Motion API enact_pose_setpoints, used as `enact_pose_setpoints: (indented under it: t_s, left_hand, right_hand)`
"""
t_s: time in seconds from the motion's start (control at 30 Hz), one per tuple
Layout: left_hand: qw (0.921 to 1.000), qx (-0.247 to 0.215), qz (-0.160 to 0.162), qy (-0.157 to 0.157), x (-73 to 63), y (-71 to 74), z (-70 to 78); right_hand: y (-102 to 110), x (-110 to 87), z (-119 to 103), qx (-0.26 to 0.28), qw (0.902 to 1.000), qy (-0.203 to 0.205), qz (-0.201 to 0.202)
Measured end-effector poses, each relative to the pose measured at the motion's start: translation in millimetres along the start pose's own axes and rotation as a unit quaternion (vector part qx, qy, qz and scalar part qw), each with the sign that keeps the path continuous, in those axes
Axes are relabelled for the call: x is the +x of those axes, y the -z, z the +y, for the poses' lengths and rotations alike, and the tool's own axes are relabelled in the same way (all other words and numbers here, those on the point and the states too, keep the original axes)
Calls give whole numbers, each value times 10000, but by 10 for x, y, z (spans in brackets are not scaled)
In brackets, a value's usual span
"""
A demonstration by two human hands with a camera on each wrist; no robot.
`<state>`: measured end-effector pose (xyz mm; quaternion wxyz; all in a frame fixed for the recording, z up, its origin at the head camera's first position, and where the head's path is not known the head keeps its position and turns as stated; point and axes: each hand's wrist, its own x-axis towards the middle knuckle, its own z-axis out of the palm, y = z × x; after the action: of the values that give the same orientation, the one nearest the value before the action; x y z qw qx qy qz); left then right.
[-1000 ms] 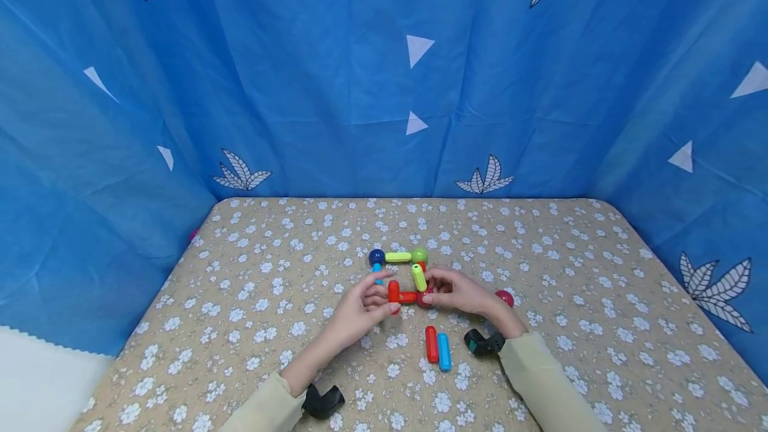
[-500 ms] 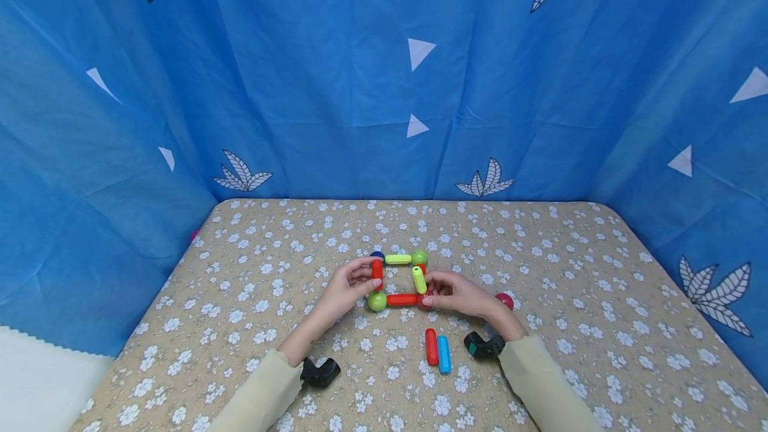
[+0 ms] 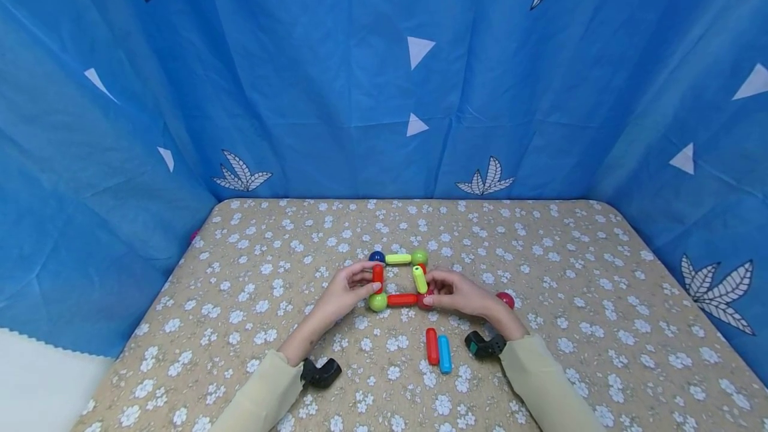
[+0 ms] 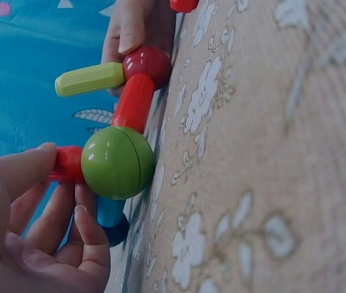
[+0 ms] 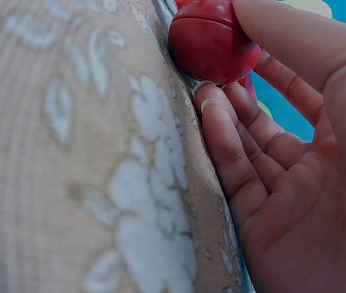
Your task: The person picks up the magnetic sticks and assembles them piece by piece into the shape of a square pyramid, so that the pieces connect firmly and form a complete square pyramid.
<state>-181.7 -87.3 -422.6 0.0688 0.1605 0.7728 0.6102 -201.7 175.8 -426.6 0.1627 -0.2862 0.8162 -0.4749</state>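
Note:
A square frame of toy building sticks and balls lies on the table. My left hand (image 3: 341,295) pinches a red stick (image 3: 377,276), which stands on the near-left green ball (image 4: 116,162). From that ball a flat red stick (image 3: 402,299) runs to the dark red ball (image 5: 212,43) at the near-right corner. My right hand (image 3: 461,295) holds this red ball between thumb and fingers. A yellow-green stick (image 4: 90,80) rises from it. Behind the left fingers, a light blue stick (image 4: 109,211) leads to the dark blue ball (image 3: 377,257).
At the back of the frame, a yellow-green stick (image 3: 399,259) joins a green ball (image 3: 419,257). A loose red stick (image 3: 432,346) and blue stick (image 3: 445,354) lie in front. Another red ball (image 3: 507,299) sits beyond the right wrist. A blue curtain (image 3: 384,85) surrounds the flowered tabletop (image 3: 270,232).
My left hand has moved left with the red stick, from over the flat red stick to the near-left green ball. My right hand has stayed at the red ball.

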Motion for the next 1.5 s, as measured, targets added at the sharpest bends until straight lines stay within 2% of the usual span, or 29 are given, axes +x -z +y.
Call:
enact_pose_setpoints:
  t_s: [0.03, 0.27, 0.33, 0.57, 0.8, 1.0, 1.2, 1.4, 1.43, 1.5]
  left_hand:
    - [10000, 40, 11, -14, 2, -2, -2]
    - [9986, 444, 285, -46, 95, -31, -289]
    - [9976, 594, 342, -99, 97, -39, -301]
    - [9948, 952, 332, -152, 84, -50, -271]
    - [9943, 1021, 130, -267, 76, -63, -280]
    - [9960, 857, 188, -141, 67, -73, -262]
    - [9957, 899, 220, -92, 58, -90, -220]
    - [9956, 904, 197, -136, -26, -104, 41]
    - [9958, 887, 204, -126, -29, -104, 40]
    - [9960, 859, 205, -114, -6, -96, -52]
  right_hand:
    - [1, -1, -3, 5, 10000, -11, 1]
    - [3, -5, -9, -43, 10000, -34, 33]
    - [2, -3, -3, -48, 10000, -22, 27]
    - [-2, -2, 29, -64, 10000, 9, 25]
    - [-48, 68, 359, -147, 9997, -44, 206]
    - [-79, 89, 353, -292, 9976, -112, 612]
    - [-103, 101, 350, -348, 9956, 58, 863]
    - [-116, 106, 343, -159, 9952, -55, 961]
    - [-118, 106, 342, -118, 9951, -65, 977]
    - [-124, 105, 341, -44, 9949, -89, 999]
